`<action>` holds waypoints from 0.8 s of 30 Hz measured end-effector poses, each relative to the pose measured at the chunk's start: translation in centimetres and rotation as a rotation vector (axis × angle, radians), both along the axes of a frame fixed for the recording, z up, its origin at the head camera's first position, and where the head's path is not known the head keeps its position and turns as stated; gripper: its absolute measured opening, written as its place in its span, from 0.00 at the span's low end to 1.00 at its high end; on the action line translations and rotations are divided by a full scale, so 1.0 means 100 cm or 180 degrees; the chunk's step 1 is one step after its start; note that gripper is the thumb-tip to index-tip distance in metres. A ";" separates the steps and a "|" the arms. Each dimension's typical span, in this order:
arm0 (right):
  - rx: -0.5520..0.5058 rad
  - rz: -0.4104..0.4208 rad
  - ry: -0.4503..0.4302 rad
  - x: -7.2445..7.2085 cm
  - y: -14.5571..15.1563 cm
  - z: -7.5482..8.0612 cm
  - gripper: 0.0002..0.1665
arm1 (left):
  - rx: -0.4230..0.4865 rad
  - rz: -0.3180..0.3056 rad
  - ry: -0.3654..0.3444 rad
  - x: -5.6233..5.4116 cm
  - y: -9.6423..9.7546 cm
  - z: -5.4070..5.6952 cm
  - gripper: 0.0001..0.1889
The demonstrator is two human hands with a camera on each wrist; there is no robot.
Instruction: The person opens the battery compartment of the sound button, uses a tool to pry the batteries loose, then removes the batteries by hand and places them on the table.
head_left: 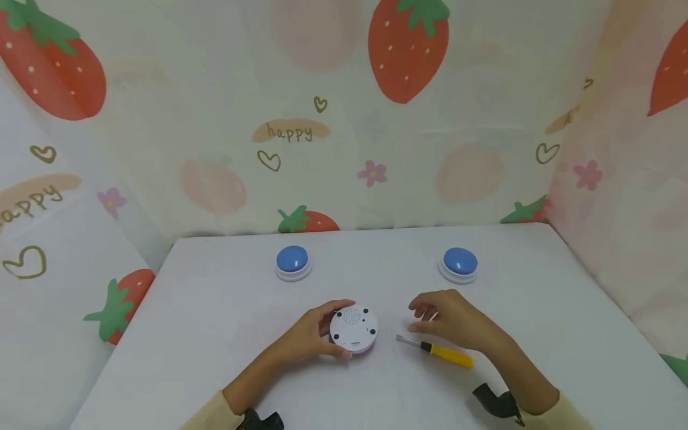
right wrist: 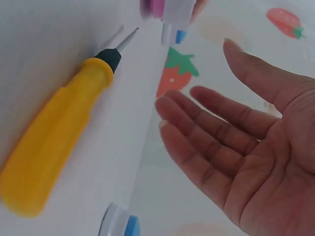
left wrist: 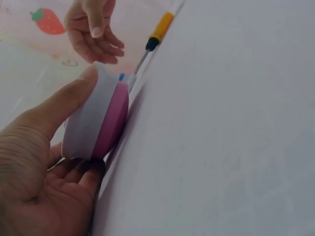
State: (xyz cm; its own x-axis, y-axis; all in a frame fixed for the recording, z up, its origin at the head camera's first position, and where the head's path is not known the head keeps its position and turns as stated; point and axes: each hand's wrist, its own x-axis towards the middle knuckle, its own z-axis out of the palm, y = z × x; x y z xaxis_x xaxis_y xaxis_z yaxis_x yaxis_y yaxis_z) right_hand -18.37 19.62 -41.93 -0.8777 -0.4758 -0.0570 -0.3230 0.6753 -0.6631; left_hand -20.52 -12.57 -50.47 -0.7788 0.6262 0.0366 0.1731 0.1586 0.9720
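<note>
My left hand [head_left: 314, 334] grips a round push button [head_left: 353, 328] by its sides, thumb at the near edge and fingers at the far one. Its white underside faces up, with a cluster of small holes and several dark round spots. In the left wrist view the button's pink dome [left wrist: 112, 120] points down toward the table. My right hand [head_left: 454, 316] hovers with relaxed, parted fingers and holds nothing. Just below it in the head view, a screwdriver [head_left: 448, 355] with a yellow handle and black collar lies on the table, metal tip toward the button.
Two push buttons with blue domes stand upright farther back: a left one [head_left: 292, 263] and a right one [head_left: 458, 265]. The white table [head_left: 215, 310] meets a strawberry-printed backdrop [head_left: 344, 149] behind and at both sides.
</note>
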 end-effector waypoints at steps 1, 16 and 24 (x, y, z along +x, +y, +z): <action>-0.0004 0.0019 0.0001 0.001 -0.002 -0.001 0.22 | 0.0003 -0.0003 -0.0003 0.000 0.000 0.000 0.50; 0.0519 0.0623 0.0948 0.015 -0.068 -0.019 0.24 | 0.0215 -0.0116 -0.0060 -0.003 -0.001 -0.006 0.51; 0.0843 0.0515 0.1299 0.016 -0.076 -0.022 0.22 | 0.0124 -0.0111 -0.0001 -0.003 0.001 -0.003 0.51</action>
State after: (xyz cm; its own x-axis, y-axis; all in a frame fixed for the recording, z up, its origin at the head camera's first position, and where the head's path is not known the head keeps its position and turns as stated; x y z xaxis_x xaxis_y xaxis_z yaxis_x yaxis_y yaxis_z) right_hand -16.74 12.05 -44.12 -0.7699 -0.6230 0.1380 -0.6342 0.7229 -0.2742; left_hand -20.78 -12.50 -50.75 -0.7566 0.6510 0.0612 0.1775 0.1144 0.9775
